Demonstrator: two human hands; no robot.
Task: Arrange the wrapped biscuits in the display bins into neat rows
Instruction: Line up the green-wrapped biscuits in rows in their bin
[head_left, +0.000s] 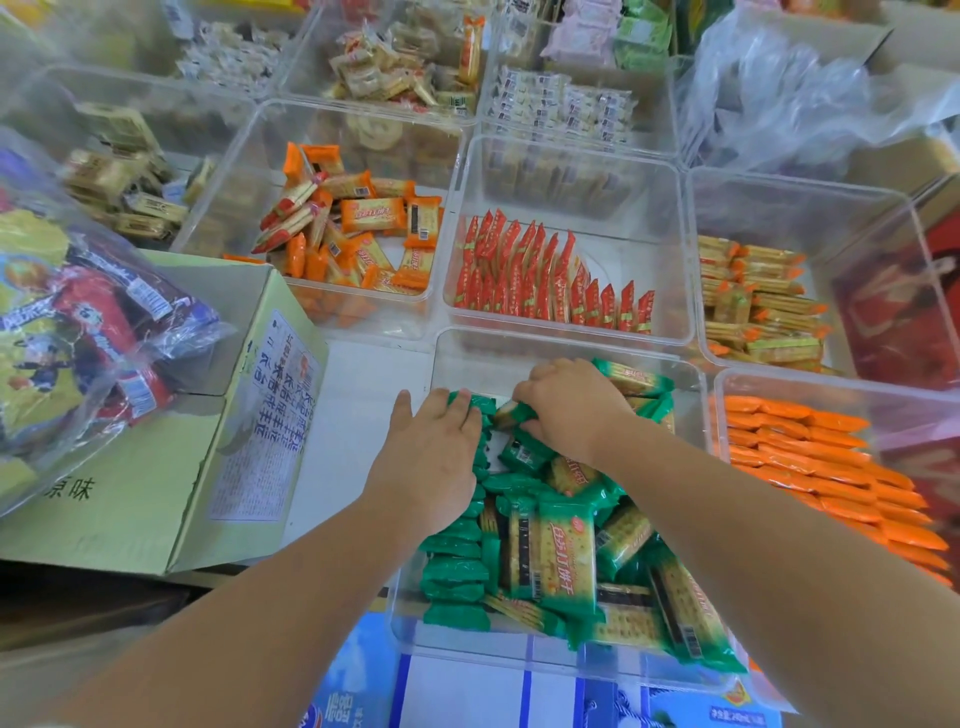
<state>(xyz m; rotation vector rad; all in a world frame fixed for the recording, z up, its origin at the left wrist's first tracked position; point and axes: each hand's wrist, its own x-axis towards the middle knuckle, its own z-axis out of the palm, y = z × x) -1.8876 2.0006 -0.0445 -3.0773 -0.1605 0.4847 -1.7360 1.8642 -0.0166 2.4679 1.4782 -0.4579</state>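
The cardboard box (171, 467) reads "原味"; a green biscuit packet (566, 556) shows "饼干".

right hand (566, 405): fingertips buried among green biscuit packs (566, 551) in near clear bin (519, 657) | orange-pack bin (831, 387) right of it: cut by frame edge | far bins (311, 52) behind it: blurred, contents unclear | cardboard box (130, 493) left of it: label print unreadable

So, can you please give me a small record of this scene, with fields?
near bin: clear, holds green packets, left side in a row, the rest loose
left hand: flat on the row
right hand: fingers curled round one green packet
bin behind: red packets, standing in rows
bin to the right: orange packets, stacked in a row
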